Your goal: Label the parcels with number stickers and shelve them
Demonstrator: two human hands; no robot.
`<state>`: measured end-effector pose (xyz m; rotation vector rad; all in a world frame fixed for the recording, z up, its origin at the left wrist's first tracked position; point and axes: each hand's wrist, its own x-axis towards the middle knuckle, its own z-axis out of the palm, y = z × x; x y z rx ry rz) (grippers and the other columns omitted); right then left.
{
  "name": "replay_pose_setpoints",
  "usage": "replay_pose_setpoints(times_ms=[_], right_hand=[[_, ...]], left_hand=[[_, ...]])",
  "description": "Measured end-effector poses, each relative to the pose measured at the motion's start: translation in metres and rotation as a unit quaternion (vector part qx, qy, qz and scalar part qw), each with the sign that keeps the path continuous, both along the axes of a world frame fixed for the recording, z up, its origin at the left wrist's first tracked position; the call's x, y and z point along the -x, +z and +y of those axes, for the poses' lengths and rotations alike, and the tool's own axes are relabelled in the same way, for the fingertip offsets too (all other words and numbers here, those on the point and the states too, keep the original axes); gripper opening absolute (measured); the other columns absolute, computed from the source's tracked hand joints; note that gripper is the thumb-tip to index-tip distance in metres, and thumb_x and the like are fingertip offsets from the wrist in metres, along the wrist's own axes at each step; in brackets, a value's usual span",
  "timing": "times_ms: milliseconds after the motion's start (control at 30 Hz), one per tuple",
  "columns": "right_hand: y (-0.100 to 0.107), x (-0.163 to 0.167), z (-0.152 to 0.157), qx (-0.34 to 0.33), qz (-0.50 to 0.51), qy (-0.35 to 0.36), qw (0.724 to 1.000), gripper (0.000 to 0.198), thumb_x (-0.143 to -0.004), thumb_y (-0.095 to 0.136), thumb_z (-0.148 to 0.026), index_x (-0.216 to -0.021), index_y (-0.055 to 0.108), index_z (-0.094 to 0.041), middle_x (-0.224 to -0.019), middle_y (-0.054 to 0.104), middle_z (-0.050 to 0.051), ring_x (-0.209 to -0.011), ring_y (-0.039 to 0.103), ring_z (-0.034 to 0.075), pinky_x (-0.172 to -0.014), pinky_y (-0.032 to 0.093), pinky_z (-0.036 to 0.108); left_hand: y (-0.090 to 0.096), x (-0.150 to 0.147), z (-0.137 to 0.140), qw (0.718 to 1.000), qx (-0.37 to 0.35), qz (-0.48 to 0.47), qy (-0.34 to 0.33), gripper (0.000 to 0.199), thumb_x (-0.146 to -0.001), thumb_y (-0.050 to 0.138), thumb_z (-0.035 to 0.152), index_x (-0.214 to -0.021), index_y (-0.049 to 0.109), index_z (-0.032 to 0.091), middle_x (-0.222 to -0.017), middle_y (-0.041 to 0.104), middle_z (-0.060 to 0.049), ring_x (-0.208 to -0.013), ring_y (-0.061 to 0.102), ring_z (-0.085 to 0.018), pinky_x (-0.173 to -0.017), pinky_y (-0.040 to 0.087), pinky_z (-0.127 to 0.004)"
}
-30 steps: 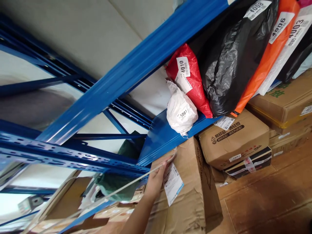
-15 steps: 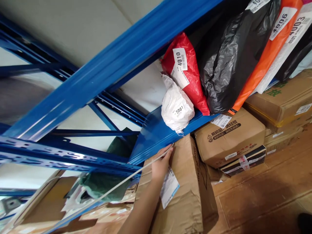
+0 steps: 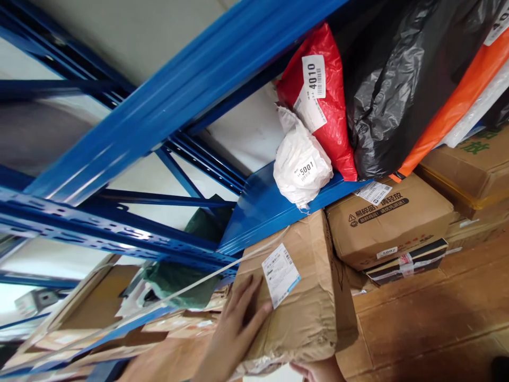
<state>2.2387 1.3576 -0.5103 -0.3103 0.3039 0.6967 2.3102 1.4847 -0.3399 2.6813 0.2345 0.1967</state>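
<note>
A large cardboard box [image 3: 306, 276] with a white shipping label [image 3: 281, 276] lies below the blue shelf edge, at lower centre. My left hand [image 3: 243, 318] rests on its left part, fingers spread and thumb reaching toward the label. At the bottom edge of the view, my right hand [image 3: 320, 370] is by the box's near end; its fingers are mostly cut off or hidden, so its grip does not show. A thin pale strap [image 3: 191, 287] runs slantwise past the box's upper left, over the left wrist's far side.
Above sit a white bag labelled 5001 [image 3: 302, 164], a red bag labelled 4010 [image 3: 328, 101], a black bag [image 3: 387, 101] and an orange bag [image 3: 457, 106] on the blue shelf [image 3: 254, 207]. Another carton [image 3: 392, 228] stands right of the box, on wooden flooring [image 3: 429, 313].
My left hand has drawn back from the box's far edge to its left part. My right hand has come into view. The box's near end now shows, and the view has shifted slightly.
</note>
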Motion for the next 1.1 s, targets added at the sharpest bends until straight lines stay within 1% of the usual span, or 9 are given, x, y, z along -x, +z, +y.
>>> replay_pose_setpoints(times_ms=[100,200,300,400,500,633,767,900,1100], right_hand=[[-0.014,-0.012,0.01,0.005,0.061,-0.003,0.998,0.058,-0.037,0.094,-0.019,-0.091,0.073,-0.02,-0.11,0.075,0.009,-0.114,0.064,0.033,-0.095,0.054,0.044],[-0.018,-0.016,0.004,0.01,0.068,0.014,0.998,0.055,-0.03,0.092,-0.013,-0.082,0.075,-0.02,-0.101,0.077,0.008,-0.111,0.067,0.033,-0.097,0.053,0.044],[-0.013,-0.022,-0.012,0.028,0.061,0.059,0.996,0.053,-0.026,0.092,-0.011,-0.076,0.074,-0.018,-0.094,0.078,0.008,-0.104,0.07,0.032,-0.096,0.054,0.042],[-0.005,-0.028,-0.027,0.042,0.044,0.08,0.995,0.056,-0.026,0.094,-0.012,-0.078,0.075,-0.017,-0.095,0.078,0.008,-0.101,0.07,0.029,-0.094,0.053,0.041],[-0.004,-0.032,-0.038,0.063,0.016,0.103,0.993,0.056,-0.026,0.095,-0.016,-0.079,0.075,-0.015,-0.093,0.078,0.008,-0.099,0.07,0.028,-0.092,0.052,0.04],[-0.005,-0.036,-0.047,0.107,-0.005,0.116,0.987,0.059,-0.026,0.096,-0.022,-0.081,0.075,-0.016,-0.087,0.077,0.006,-0.095,0.07,0.027,-0.082,0.053,0.038],[0.001,-0.04,-0.048,0.119,0.028,0.137,0.983,0.06,-0.018,0.095,-0.016,-0.074,0.074,-0.016,-0.082,0.077,0.004,-0.087,0.071,0.024,-0.075,0.054,0.033],[0.005,-0.043,-0.046,0.079,0.055,0.123,0.988,0.061,-0.017,0.093,-0.01,-0.075,0.074,-0.017,-0.082,0.077,0.001,-0.088,0.071,0.021,-0.079,0.054,0.031],[0.003,-0.066,-0.046,0.041,0.031,0.118,0.992,0.053,-0.024,0.095,-0.011,-0.072,0.073,-0.015,-0.075,0.076,0.0,-0.077,0.07,0.017,-0.082,0.054,0.029]], left_hand=[[-0.014,0.05,0.007,0.995,-0.084,-0.01,-0.053,0.066,-0.08,0.064,0.05,-0.143,0.047,0.045,-0.153,0.045,-0.002,-0.143,0.035,-0.036,-0.117,0.028,-0.059],[-0.017,0.059,0.002,0.989,-0.122,-0.053,-0.059,0.062,-0.083,0.061,0.049,-0.143,0.045,0.045,-0.147,0.051,-0.005,-0.137,0.045,-0.035,-0.111,0.038,-0.058],[-0.005,0.039,-0.014,0.975,-0.142,-0.171,-0.024,0.047,-0.084,0.06,0.051,-0.127,0.059,0.034,-0.129,0.059,-0.011,-0.123,0.055,-0.034,-0.104,0.045,-0.052],[0.01,0.012,-0.034,0.96,-0.169,-0.216,-0.053,0.038,-0.082,0.063,0.053,-0.109,0.067,0.027,-0.116,0.062,-0.012,-0.112,0.058,-0.034,-0.1,0.045,-0.048],[0.015,-0.014,-0.052,0.954,-0.207,-0.19,-0.105,0.029,-0.086,0.059,0.046,-0.103,0.071,0.026,-0.114,0.066,-0.012,-0.109,0.058,-0.033,-0.1,0.043,-0.046],[0.012,-0.058,-0.061,0.934,-0.295,-0.158,-0.126,0.035,-0.09,0.053,0.036,-0.12,0.068,0.027,-0.127,0.064,-0.013,-0.12,0.053,-0.035,-0.112,0.026,-0.053],[0.011,-0.099,-0.042,0.934,-0.327,-0.076,-0.123,0.036,-0.091,0.045,0.031,-0.111,0.074,0.022,-0.1,0.07,-0.014,-0.09,0.063,-0.032,-0.092,0.041,-0.044],[0.015,-0.101,-0.015,0.928,-0.345,-0.081,-0.112,0.04,-0.091,0.039,0.032,-0.103,0.076,0.021,-0.088,0.067,-0.014,-0.08,0.061,-0.031,-0.078,0.042,-0.039],[0.012,-0.071,-0.005,0.94,-0.302,-0.115,-0.115,0.04,-0.092,0.041,0.04,-0.09,0.077,0.024,-0.084,0.069,-0.012,-0.083,0.063,-0.03,-0.091,0.044,-0.042]])
